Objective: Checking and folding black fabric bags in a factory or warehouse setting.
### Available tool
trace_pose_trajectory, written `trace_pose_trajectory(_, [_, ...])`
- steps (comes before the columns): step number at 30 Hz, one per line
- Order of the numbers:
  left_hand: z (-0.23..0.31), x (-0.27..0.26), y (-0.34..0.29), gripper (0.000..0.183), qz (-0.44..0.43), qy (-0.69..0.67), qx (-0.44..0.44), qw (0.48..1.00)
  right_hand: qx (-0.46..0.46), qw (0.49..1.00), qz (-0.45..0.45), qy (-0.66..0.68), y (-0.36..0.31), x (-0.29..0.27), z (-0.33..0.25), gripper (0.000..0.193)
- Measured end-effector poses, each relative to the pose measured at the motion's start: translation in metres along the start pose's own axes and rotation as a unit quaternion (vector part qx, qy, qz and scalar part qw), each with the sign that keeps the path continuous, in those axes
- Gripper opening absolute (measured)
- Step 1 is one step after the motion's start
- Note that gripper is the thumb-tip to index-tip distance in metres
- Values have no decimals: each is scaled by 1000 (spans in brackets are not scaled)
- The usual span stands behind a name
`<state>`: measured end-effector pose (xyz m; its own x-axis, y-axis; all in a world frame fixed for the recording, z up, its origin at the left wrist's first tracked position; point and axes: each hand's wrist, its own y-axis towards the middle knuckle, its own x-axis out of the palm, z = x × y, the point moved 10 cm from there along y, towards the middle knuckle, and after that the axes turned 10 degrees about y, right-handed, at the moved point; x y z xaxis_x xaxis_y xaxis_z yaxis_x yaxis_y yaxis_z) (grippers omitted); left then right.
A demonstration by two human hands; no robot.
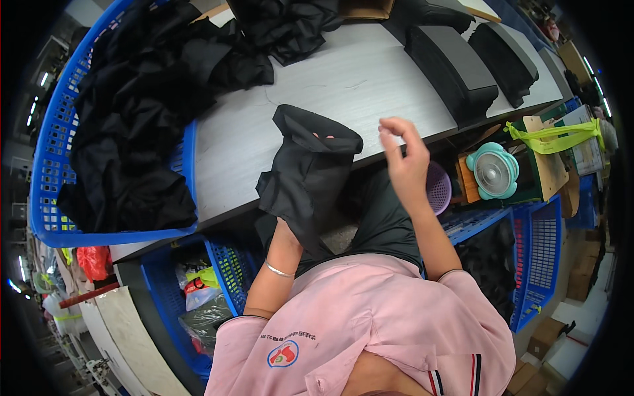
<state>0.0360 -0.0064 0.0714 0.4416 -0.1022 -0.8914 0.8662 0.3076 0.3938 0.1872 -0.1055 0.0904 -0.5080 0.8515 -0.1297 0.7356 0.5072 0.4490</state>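
Observation:
A black fabric piece (305, 168), shaped like a sleeve or pouch, is draped over my left hand (323, 136). Most of that hand is hidden inside the cloth; only fingertips show at its upper opening, near the table edge. My left wrist, with a silver bangle (279, 270), comes out at the cloth's lower end. To the right of the cloth, my right hand (408, 155) is raised past the table edge, its fingers curved and apart, with nothing visible in them. Loose dark threads (317, 86) lie on the grey table (224, 148) beyond the cloth.
A blue basket (119, 236) heaped with black cloth (132, 132) stands at the left. Black covered pads (456, 69) with grey tops lie far right. Below the table are a purple basket (438, 188), a teal fan (493, 170) and blue crates (538, 257).

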Motion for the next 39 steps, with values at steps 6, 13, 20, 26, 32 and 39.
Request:
trace_pose_trajectory(6, [-20, 24, -29, 52, 31, -394, -128, 910, -258, 939, -52, -221, -37, 43, -46, 62])
trace_pose_trajectory(13, [-16, 78, -49, 52, 2, -709, -200, 676, 198, 971, -60, 118, -25, 36, 70, 16])
trace_pose_trajectory(20, [-29, 97, -58, 53, -41, -603, -215, 767, 495, 775, -44, 390, -70, 61, 120, 27])
trace_pose_trajectory(26, [-28, 116, -78, 51, 21, -653, -250, 714, 153, 988, -16, 9, -48, 39, 43, 22])
trace_pose_trajectory(32, [-50, 132, -82, 50, 40, -545, -191, 815, 38, 994, -93, -51, -49, 52, 6, 25])
trace_pose_trajectory(39, [-29, 69, -73, 57, -39, -377, -161, 911, 84, 992, -96, -17, -37, 40, 33, 12])
